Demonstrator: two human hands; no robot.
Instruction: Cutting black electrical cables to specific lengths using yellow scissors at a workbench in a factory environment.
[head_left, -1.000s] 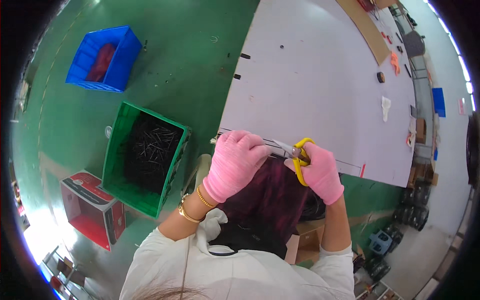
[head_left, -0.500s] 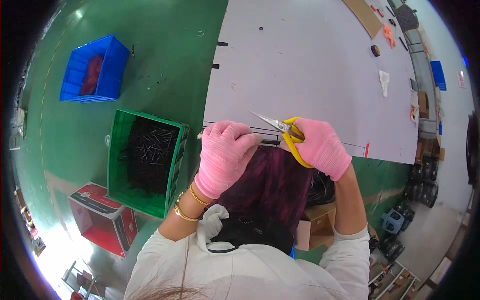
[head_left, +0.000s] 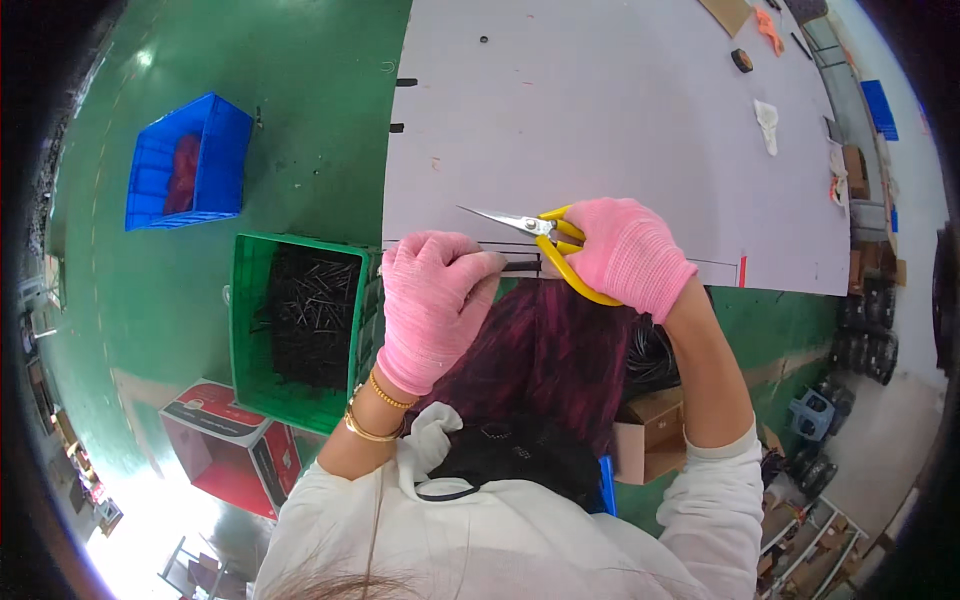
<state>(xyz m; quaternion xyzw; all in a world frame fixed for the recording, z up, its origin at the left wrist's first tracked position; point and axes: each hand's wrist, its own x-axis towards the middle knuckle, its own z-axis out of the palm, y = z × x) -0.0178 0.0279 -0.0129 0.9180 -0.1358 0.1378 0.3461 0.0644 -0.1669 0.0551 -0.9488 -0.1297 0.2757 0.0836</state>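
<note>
Both of my hands wear pink knit gloves above the near edge of the pale table (head_left: 600,120). My left hand (head_left: 436,300) is closed, with thumb and fingers pinching a thin black tube-like piece (head_left: 522,266). That piece sticks out to the right, toward the other hand's fingertips; whether those touch it I cannot tell. Yellow-handled scissors (head_left: 572,262) are in my right hand (head_left: 630,258). Their pointed silver blades aim left, over the tabletop, away from the black piece. Dark purple-patterned cloth (head_left: 540,360) lies below the hands, across my lap.
At left, a green crate (head_left: 248,345) holds many thin black pieces. Beyond it on the floor stands a blue bin (head_left: 222,160) with something dark red inside. A red-and-grey box (head_left: 225,455) and a cardboard box (head_left: 630,455) flank me. A tape roll (head_left: 741,61) lies on the table's far right.
The whole view has shifted a little. My hands keep the same hold on the black piece and the scissors, and the blades now point slightly flatter to the left.
</note>
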